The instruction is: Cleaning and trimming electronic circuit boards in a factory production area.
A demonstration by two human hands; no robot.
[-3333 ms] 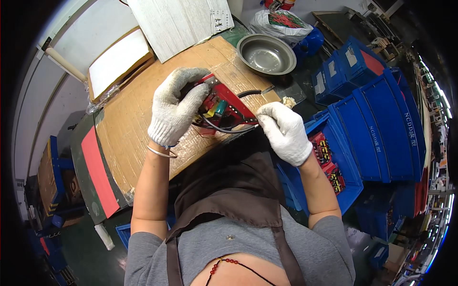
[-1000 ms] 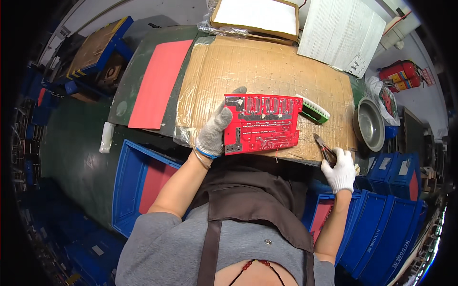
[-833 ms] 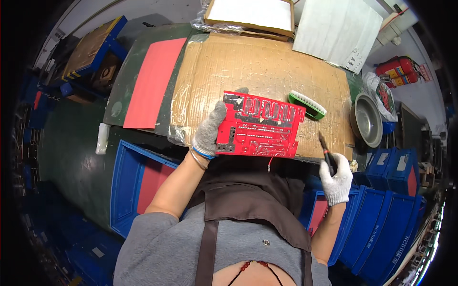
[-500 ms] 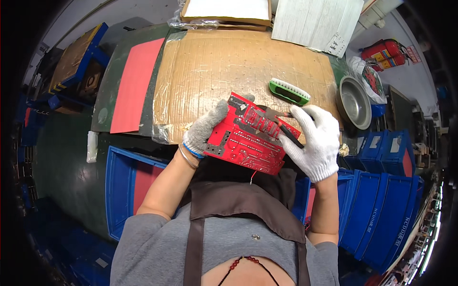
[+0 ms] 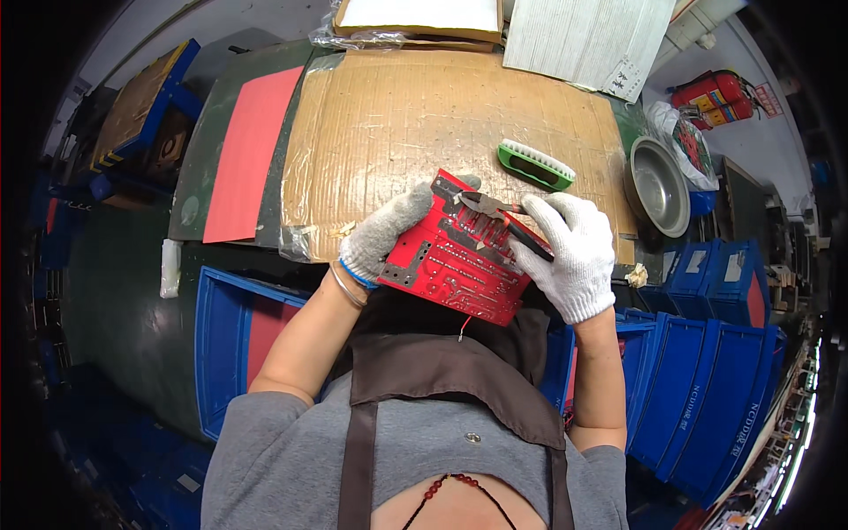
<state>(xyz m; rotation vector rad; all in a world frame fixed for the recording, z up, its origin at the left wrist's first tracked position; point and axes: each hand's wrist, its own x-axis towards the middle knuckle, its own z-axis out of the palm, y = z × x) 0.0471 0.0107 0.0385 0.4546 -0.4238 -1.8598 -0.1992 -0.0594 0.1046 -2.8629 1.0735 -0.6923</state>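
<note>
A red circuit board [image 5: 449, 276] is tilted in front of my apron, its soldered side up. My left hand [image 5: 385, 231], in a greyish knit glove, is closed on the board's left edge, with some fingers hidden underneath. In a white knit glove, my right hand [image 5: 576, 261] is wrapped round the handles of a pair of cutting pliers [image 5: 481, 204]. The jaws lie over the board's upper part, close to its top corner; whether they touch a lead is too small to tell. From the board's lower edge hangs a short red wire [image 5: 464, 329].
Beyond the board, a green scrub brush [image 5: 535, 166] with white bristles lies on the cardboard-covered table [image 5: 397, 115]. A red sheet [image 5: 253, 155] is at left, a metal bowl [image 5: 658, 188] at right. Blue crates [image 5: 680, 389] stand at lower right, another blue crate [image 5: 210, 353] at lower left.
My right hand and the pliers have shifted left and slightly up the board, toward its top corner. My left hand keeps its hold, and the board has turned a little.
</note>
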